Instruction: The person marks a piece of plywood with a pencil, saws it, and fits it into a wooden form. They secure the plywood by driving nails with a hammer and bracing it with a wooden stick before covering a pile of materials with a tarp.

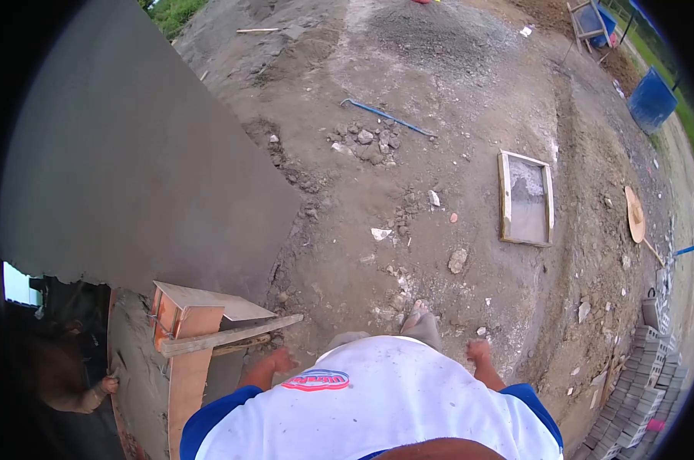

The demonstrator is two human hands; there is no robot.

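At the lower centre, my left hand (282, 360) hangs beside the end of a wooden plank (232, 335), blurred by motion, and I cannot make out its fingers clearly. My right hand (479, 352) hangs over the dirt ground on the other side of my body, small and partly blurred, with its fingers not clear. Nothing shows in either hand. The plank lies across a box-like form of wooden boards (196, 316) against the grey plastered wall (147, 153).
Another person's hand (109, 384) touches the wall edge at lower left. A framed screen (527, 199), blue bar (389, 118), straw hat (635, 215), blue barrel (652, 100), stacked blocks (636, 395) and gravel pile (439, 34) are about. Loose stones (366, 138) lie on the ground.
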